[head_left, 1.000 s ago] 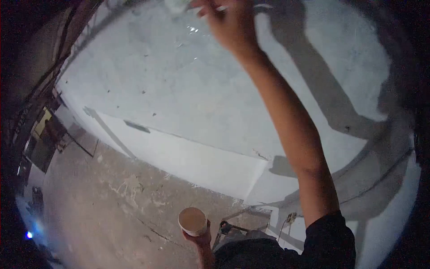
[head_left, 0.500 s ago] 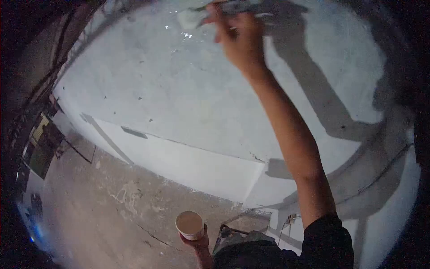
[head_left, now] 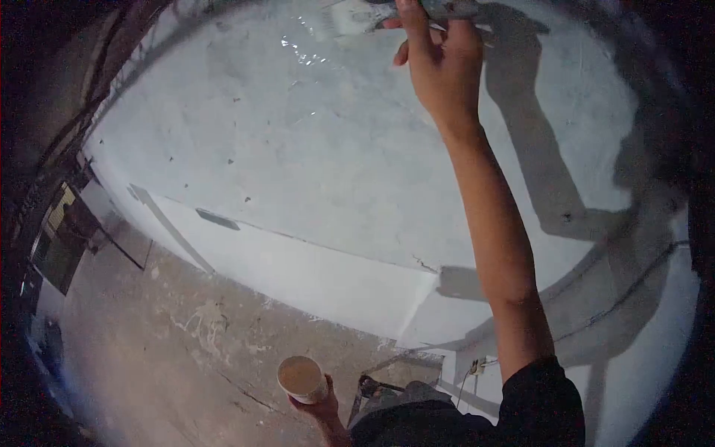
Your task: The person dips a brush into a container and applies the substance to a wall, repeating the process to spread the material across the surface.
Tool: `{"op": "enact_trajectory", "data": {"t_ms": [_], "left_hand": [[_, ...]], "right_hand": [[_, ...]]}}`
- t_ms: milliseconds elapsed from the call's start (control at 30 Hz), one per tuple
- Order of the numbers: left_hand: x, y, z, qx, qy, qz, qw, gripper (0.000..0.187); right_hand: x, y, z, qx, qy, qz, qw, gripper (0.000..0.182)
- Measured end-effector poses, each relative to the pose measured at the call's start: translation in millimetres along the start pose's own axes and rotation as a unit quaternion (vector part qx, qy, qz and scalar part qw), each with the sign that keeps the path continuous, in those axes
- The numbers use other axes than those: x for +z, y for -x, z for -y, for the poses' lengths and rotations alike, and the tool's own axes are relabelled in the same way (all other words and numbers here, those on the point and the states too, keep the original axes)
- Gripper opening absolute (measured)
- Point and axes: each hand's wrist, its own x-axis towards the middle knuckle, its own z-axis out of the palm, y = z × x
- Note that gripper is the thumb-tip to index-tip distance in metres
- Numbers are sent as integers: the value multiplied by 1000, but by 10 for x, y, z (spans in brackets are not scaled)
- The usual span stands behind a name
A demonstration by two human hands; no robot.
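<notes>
My right hand (head_left: 447, 71) is raised high on the wall (head_left: 328, 164), its fingers closed round the handle of a paintbrush (head_left: 350, 18). The pale, motion-blurred bristles point left and overlap the wall surface near the top edge of view. Wet, shiny streaks glint just below and left of the bristles. Low down, my left hand (head_left: 322, 408) is wrapped round a round white tub (head_left: 302, 380), held upright. From above, the top of the tub looks tan.
A white band runs along the wall's base, with a dark slot (head_left: 217, 219) above it. Below lies a stained concrete floor (head_left: 179, 357). A plug with a cord (head_left: 475, 366) is at lower right, near a dark metal frame (head_left: 366, 387). My arm's shadow falls across the wall.
My right hand and the brush have moved right along the wall and slightly upward in view. The tub in my left hand has shifted a little left and down.
</notes>
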Motion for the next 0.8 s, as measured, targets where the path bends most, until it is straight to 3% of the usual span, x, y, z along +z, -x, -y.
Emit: {"op": "enact_trajectory", "data": {"t_ms": [33,67,100,133,167,200,233,267,300,367,400,433,533,567,600,633,700,767,800], "left_hand": [[16,-9,6,139,-168,74,973,73],[-19,-16,-39,137,-168,76,973,73],[299,75,-397,-33,83,6,996,86],[502,147,-588,-195,330,-68,921,106],[326,97,-444,-192,335,-73,920,106],[27,11,-144,-19,112,-21,993,103],[-119,24,73,151,-121,32,981,100],[-88,41,97,147,-118,32,981,100],[-32,16,64,146,-139,64,977,92],[143,28,-225,140,-171,106,969,85],[419,81,-536,-25,77,39,996,93],[567,119,-692,-190,317,-37,928,102],[456,112,-635,-186,337,-45,922,107],[205,37,-420,-184,338,-45,922,107],[-138,-44,-147,-47,107,-21,993,85],[-408,-110,181,92,-124,2,988,72],[-233,-86,244,107,-155,-12,982,74],[-55,58,-4,117,-204,-18,972,77],[215,170,-203,44,-65,-8,997,83]], "right_hand": [[-36,-38,-138,-7,3,-21,1000,23],[-108,-42,-254,-13,4,-41,999,23],[-603,10,-238,-101,193,93,972,32],[-650,41,-225,-83,162,-8,983,34],[-628,76,-193,-63,128,-109,984,37],[-610,147,-95,-66,125,-102,985,37],[-624,222,25,-41,108,-119,986,35],[-655,255,83,-14,95,-143,985,34],[-582,274,-38,-23,-23,-124,992,31],[-343,283,-74,-3,-64,-43,997,29],[-262,270,-87,17,-72,-8,997,28],[-289,232,-152,20,-66,-11,998,28],[-418,212,-268,-31,57,4,998,23],[-630,207,-300,-27,106,-36,993,24],[-738,201,-238,-22,154,-75,985,26],[-801,261,-129,-24,129,-105,986,24],[-827,197,-54,-37,100,-133,985,23],[-884,139,-229,-299,237,-133,915,9],[-843,178,-177,-324,259,-76,906,12]]}}
